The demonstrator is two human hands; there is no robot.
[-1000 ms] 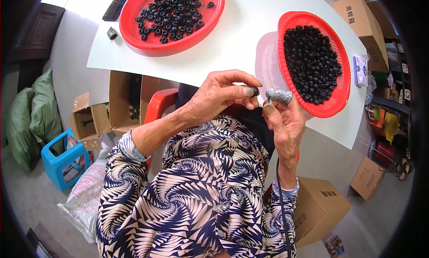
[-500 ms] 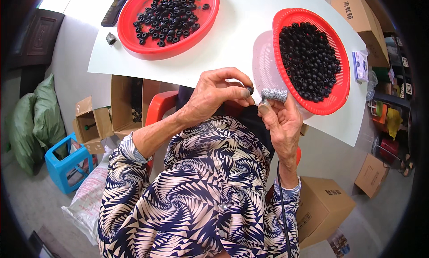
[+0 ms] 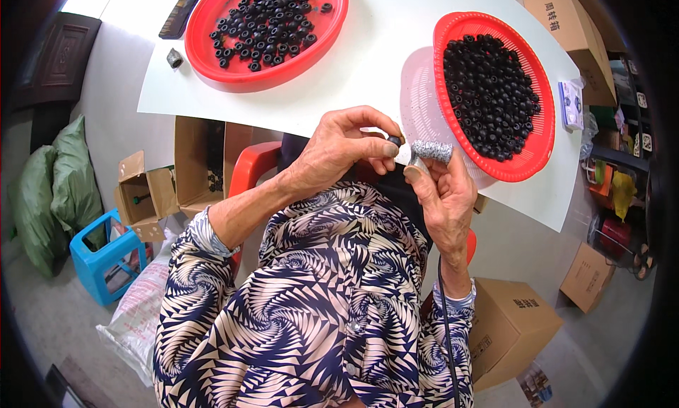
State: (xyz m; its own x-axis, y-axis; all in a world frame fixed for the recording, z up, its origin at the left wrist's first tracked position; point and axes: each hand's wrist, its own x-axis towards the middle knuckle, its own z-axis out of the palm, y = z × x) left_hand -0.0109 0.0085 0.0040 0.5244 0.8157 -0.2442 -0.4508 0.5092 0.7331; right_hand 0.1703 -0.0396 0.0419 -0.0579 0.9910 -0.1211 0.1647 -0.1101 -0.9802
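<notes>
My left hand (image 3: 353, 143) pinches a small round black piece (image 3: 394, 141) between thumb and fingertips. Just right of it, my right hand (image 3: 445, 196) is closed around a small tool with a pale, flat, blade-like end (image 3: 404, 154), close to the black piece; whether they touch I cannot tell. A speckled grey sleeve (image 3: 431, 150) lies along the index finger of that hand, and I cannot make out whether it is worn or part of the tool. Both hands are over the table's near edge, between a red round tray (image 3: 212, 67) and a red slotted basket (image 3: 543, 125).
Black ring-like pieces lie spread in the tray; the basket is heaped with similar ones. On the white table (image 3: 368, 76) are a small grey cap-like thing (image 3: 174, 58) and a small box (image 3: 570, 105). Cardboard boxes (image 3: 520, 330), a blue stool (image 3: 106, 259) and sacks (image 3: 74, 175) stand around.
The pale end of the tool shows more plainly beside the black piece, and the right hand has turned slightly. My left hand keeps its pinch, almost in place.
</notes>
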